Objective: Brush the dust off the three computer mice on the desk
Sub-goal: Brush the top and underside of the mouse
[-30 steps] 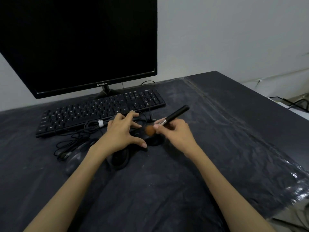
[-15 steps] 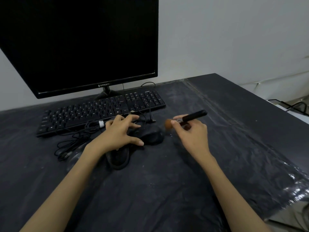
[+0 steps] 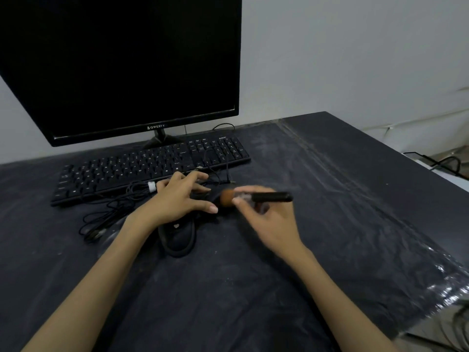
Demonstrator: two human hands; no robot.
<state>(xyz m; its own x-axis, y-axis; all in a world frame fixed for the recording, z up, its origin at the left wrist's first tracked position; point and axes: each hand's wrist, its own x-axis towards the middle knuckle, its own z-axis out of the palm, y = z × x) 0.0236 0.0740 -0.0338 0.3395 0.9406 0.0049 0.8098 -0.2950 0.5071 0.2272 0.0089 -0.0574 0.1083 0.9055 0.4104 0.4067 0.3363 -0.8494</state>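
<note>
Fingers [image 3: 237, 201] of the right hand [image 3: 269, 222] are pinched on the brush [image 3: 256, 196], held near the ferrule, probably for short controlled flicks; handle points to 3 o'clock, orange bristle head to 9 o'clock, touching or just off the far mouse [image 3: 215, 199]. Frame is motion-blurred there, so contact can't be confirmed.

Left hand [image 3: 177, 199] lies spread and flat, fingers apart, gripping nothing. It sits over the far mouse, likely pinning it so the brush doesn't push it around.

Second mouse [image 3: 177, 237] sits at 6 o'clock of the left hand, partly under the wrist. Third mouse [image 3: 109, 237] is a faint dark shape at 8 o'clock, barely readable beside the cable bundle [image 3: 111, 212].

Room: keyboard [image 3: 127, 171] crowds 12 o'clock and loose cables crowd 9–10 o'clock, so strokes that way risk snagging. Bench [image 3: 330, 224] is open from 3 to 6 o'clock with the edge well off; my call is to sweep dust that way.
</note>
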